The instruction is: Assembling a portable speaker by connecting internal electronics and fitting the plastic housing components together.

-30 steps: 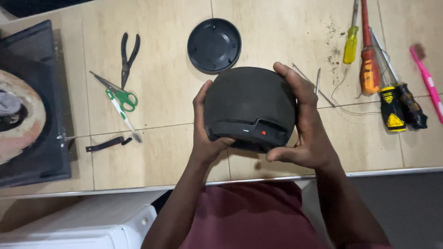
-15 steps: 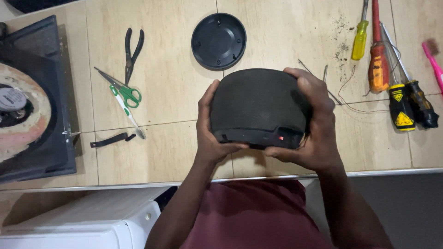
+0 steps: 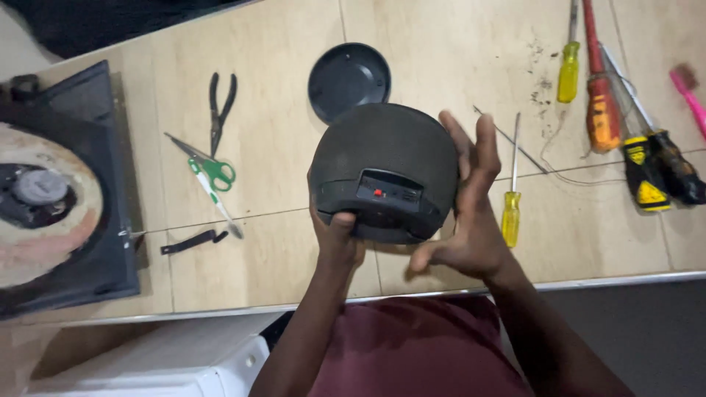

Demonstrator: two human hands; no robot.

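A round black speaker-like device [image 3: 382, 165] with a small panel and a red dot on its side is held above the tiled counter [image 3: 279, 95]. My left hand [image 3: 337, 239] grips it from below, thumb on its lower rim. My right hand [image 3: 467, 209] is beside its right side with fingers spread, the palm touching or just off the shell. A black round lid [image 3: 348, 79] lies on the counter just behind the device.
Green-handled scissors [image 3: 209, 176], black pliers [image 3: 219, 106] and a black strap [image 3: 193, 241] lie to the left. Yellow screwdrivers [image 3: 510, 213] [image 3: 568, 70], an orange one [image 3: 601, 110], black-yellow tools [image 3: 654, 169] and a pink brush [image 3: 690, 92] lie right. A dark speaker frame [image 3: 59, 198] sits far left.
The device has been turned so its panel with the red dot faces up toward me. My right hand has loosened from a full grip, fingers now spread, uncovering a yellow screwdriver.
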